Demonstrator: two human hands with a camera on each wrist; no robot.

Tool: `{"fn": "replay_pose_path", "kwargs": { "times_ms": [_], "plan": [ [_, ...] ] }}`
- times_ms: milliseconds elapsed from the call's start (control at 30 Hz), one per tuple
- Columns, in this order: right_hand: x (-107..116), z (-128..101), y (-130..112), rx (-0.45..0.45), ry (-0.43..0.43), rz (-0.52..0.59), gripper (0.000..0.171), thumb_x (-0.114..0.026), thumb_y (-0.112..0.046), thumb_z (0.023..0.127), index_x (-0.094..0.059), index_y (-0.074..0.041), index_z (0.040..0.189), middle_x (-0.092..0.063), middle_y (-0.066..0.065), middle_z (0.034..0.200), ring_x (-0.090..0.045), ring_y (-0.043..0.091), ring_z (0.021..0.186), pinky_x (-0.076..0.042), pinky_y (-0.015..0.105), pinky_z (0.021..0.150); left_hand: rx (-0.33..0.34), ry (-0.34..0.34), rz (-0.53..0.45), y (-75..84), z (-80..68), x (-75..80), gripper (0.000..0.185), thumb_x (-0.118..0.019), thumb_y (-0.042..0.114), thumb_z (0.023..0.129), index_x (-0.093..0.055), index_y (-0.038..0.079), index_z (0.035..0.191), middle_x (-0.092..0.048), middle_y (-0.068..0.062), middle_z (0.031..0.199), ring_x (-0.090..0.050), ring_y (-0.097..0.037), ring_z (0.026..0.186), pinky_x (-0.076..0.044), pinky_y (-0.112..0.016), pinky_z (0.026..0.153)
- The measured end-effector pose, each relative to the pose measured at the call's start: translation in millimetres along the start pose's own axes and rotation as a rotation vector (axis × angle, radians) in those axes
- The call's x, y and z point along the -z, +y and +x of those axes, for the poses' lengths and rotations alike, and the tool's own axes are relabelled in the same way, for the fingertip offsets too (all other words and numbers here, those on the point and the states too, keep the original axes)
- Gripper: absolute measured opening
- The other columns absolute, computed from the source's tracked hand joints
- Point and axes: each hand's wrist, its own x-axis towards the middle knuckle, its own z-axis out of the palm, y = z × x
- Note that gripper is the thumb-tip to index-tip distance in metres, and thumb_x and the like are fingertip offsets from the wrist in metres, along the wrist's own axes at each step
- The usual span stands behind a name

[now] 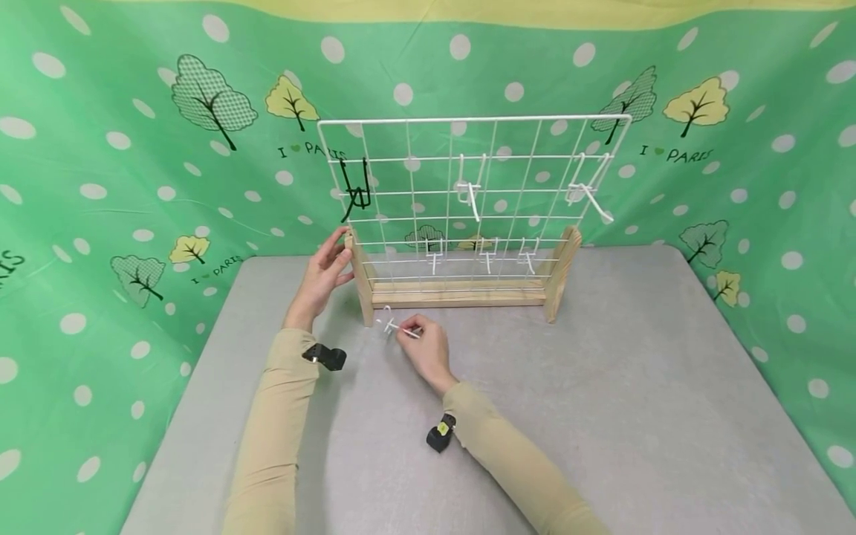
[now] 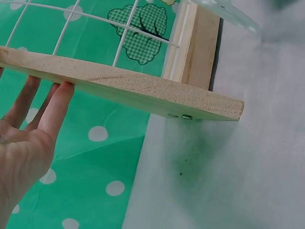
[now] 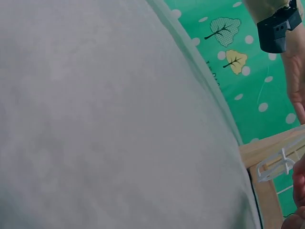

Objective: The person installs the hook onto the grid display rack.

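Between the right hand's [image 1: 428, 349] pinching fingertips sits a white hook [image 1: 394, 327], low over the grey table [image 1: 602, 401] just before the rack's wooden foot [image 1: 361, 286]. Straight fingers of the left hand [image 1: 326, 273] rest against that foot, under the wire grid [image 1: 468, 193].

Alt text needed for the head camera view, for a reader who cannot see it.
A person's right hand pinches a white hook above a grey table while the left hand touches the wooden post of a white wire grid rack hung with several hooks.
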Motion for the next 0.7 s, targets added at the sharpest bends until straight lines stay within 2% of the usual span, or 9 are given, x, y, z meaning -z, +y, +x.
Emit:
{"fn": "replay_pose_path", "kwargs": {
  "times_ms": [200, 433, 700],
  "plan": [
    [10.5, 1.8, -9.9, 0.048, 0.022, -0.039, 0.005, -0.072, -0.006, 0.074, -0.072, -0.009, 0.078, -0.066, -0.004, 0.072, -0.051, 0.010, 0.063, -0.041, 0.023, 0.056, -0.003, -0.009, 0.002, 0.9, -0.5, -0.3, 0.055, -0.048, 0.024, 0.103, -0.029, 0.019, 0.154, -0.031, -0.020, 0.151, -0.031, -0.034, 0.137, -0.040, -0.056, 0.103],
    [21.3, 2.2, -18.2, 0.113, 0.051, -0.068, 0.005, -0.072, -0.007, 0.073, -0.073, -0.010, 0.077, -0.067, -0.004, 0.072, -0.056, 0.012, 0.067, -0.046, 0.026, 0.064, -0.008, -0.016, 0.000, 0.9, -1.0, 0.3, 0.055, -0.048, 0.024, 0.103, -0.029, 0.019, 0.154, -0.031, -0.020, 0.150, -0.031, -0.035, 0.137, -0.039, -0.057, 0.103],
    [33.1, 3.0, -28.4, 0.173, 0.060, -0.075, 0.003, -0.071, -0.008, 0.074, -0.072, -0.008, 0.077, -0.067, -0.003, 0.071, -0.058, 0.012, 0.066, -0.049, 0.027, 0.067, -0.002, -0.012, 0.002, 1.5, -1.7, 0.0, 0.055, -0.049, 0.025, 0.102, -0.029, 0.021, 0.153, -0.032, -0.020, 0.150, -0.032, -0.035, 0.136, -0.039, -0.056, 0.103]
  ]
}}
